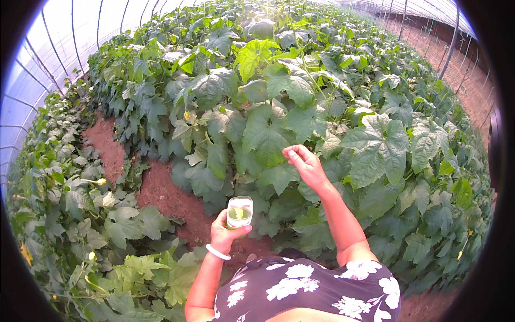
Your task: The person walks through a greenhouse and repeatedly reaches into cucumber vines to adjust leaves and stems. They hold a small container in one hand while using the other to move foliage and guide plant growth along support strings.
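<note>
My left hand (226, 234), with a white bangle (218, 252) at its wrist, is closed around a small clear cup (240, 212). Pale green shows in the cup with a yellow patch in it; what this is I cannot make out. My right hand (304, 164) is raised in front of a broad lobed leaf (265, 133) of a climbing gourd-like vine. Its fingers are curled with the thumb close to them, and whether something small sits between the tips cannot be told.
Dense vines fill the way ahead and both sides. Yellow blossoms (101, 181) dot the foliage at left. A strip of reddish bare soil (169, 193) runs between the rows. Greenhouse ribs (74, 36) curve at upper left, and a post (450, 44) stands at right.
</note>
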Tool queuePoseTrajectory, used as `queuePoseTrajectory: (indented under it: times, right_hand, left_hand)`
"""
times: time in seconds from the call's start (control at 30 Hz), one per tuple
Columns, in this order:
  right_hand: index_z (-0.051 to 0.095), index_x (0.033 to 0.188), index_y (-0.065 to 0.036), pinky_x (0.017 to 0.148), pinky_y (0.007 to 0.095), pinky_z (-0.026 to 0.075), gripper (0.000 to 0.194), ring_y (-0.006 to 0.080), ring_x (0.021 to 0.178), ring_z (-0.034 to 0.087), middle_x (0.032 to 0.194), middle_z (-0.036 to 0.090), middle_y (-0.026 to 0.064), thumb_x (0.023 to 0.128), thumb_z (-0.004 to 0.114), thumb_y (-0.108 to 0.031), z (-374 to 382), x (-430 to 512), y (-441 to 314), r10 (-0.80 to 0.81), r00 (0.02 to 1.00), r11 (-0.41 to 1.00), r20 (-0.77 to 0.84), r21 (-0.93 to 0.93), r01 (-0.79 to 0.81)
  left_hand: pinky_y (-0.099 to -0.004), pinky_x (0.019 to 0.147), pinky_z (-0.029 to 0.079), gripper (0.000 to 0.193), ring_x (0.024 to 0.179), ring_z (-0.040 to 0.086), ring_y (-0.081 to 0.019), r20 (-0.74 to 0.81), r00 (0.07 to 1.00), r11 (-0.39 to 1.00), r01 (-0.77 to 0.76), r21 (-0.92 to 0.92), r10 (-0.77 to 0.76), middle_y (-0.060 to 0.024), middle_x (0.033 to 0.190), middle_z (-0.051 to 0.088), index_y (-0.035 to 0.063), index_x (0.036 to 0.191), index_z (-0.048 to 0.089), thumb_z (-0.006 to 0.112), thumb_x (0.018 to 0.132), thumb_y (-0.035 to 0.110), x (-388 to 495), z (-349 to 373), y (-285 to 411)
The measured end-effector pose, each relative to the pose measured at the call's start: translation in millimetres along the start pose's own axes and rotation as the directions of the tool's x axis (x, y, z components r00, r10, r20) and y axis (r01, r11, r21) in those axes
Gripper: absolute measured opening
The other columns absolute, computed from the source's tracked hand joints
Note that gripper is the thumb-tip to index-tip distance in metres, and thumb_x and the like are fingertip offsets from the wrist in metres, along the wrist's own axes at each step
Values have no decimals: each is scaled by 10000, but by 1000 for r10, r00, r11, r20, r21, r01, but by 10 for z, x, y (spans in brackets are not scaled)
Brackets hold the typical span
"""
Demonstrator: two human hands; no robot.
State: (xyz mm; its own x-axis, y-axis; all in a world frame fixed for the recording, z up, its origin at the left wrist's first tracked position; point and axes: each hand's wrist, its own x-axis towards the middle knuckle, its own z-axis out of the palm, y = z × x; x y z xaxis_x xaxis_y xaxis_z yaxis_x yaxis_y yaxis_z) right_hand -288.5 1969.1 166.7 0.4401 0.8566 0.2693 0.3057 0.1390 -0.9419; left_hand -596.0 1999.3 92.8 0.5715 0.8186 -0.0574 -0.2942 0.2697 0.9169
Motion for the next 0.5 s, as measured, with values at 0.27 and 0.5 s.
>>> queuePoseTrajectory:
  times: [0.27,0.5]
  right_hand:
    - [563,1342,-32,1031,411,451,479,360,1245,591,1331,623,220,941,561,-294,221,2438,653,183,890,933,-417,-211,-290]
    - [607,1293,-48,978,377,468,559,212,1104,655,1225,686,104,982,561,-510,173,2836,1396,135,942,990,-306,4,-141]
  left_hand:
    - [-322,900,552,584,996,675,-156,-141,989,999,-46,2,46,-53,1097,702,32,1191,643,880,667,-68,316,-634,191]
    - [-320,885,559,589,977,684,-164,-103,994,998,-43,43,48,-54,1100,702,27,1204,634,871,676,-79,845,-899,492]
